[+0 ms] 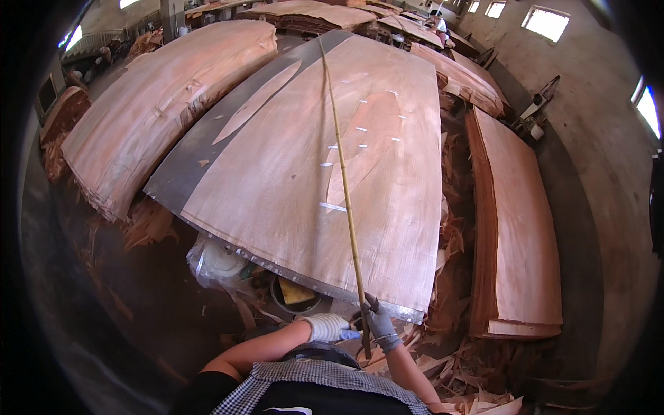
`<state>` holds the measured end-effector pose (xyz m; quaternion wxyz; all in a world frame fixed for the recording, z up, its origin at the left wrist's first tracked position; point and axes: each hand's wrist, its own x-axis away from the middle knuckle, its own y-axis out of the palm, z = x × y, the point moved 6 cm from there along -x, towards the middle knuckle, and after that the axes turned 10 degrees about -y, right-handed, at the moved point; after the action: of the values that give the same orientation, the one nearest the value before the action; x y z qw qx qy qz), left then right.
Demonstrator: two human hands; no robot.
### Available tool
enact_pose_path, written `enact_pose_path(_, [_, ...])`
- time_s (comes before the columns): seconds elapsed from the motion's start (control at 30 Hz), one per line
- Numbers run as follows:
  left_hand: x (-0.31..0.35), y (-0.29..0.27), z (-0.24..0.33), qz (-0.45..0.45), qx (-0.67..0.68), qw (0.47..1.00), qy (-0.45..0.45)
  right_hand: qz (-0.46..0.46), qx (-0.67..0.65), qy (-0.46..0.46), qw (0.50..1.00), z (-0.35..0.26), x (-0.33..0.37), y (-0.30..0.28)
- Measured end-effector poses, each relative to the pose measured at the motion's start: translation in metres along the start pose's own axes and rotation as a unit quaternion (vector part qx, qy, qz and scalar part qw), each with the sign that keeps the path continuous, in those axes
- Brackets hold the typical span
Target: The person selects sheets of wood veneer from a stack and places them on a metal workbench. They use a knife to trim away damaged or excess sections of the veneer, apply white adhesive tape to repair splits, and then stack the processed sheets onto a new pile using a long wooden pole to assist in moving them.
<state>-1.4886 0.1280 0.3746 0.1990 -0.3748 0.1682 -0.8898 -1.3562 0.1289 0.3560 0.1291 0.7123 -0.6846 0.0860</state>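
Observation:
A long, thin bamboo pole (pixel 339 149) stretches from my hands to the far edge of a wide sheet of reddish wood veneer (pixel 263 187). My right hand (pixel 380 325), in a grey glove, is closed around the pole near its thick end. In a white ribbed glove with blue at the fingertips, my left hand (pixel 327 328) is at the pole's lower end with fingers curled against it, partly hidden. Short strips of white tape (pixel 333 207) mark an oval patch (pixel 373 131) in the veneer. A narrow loose veneer piece (pixel 259 102) lies on the dark board (pixel 183 166) at the left.
Tall veneer stacks stand to the left (pixel 166 90) and right (pixel 519 221), with more at the back. Torn veneer scraps (pixel 449 235) fill the right gap. Under the table's near edge are a plastic bag (pixel 214 261) and a bucket (pixel 280 297). A person (pixel 438 24) is far off.

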Motion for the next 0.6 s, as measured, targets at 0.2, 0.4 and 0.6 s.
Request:
enact_pose_path(0.2, [0.037, -0.039, -0.098, 0.265, 0.068, 0.959, -0.070, -0.018, 0.020, -0.007, 1.000, -0.026, 0.060, 0.011])
enact_pose_path(0.4, [0.079, -0.109, -0.178, 0.474, 0.270, 0.837, -0.034, -0.101, 0.247, -0.132, 0.955, 0.030, 0.104, 0.012])
enact_pose_path(0.6, [0.159, -0.240, -0.215, 0.684, -0.140, 0.704, -0.130, -0.060, 0.371, -0.026, 0.926, 0.108, 0.145, 0.037])
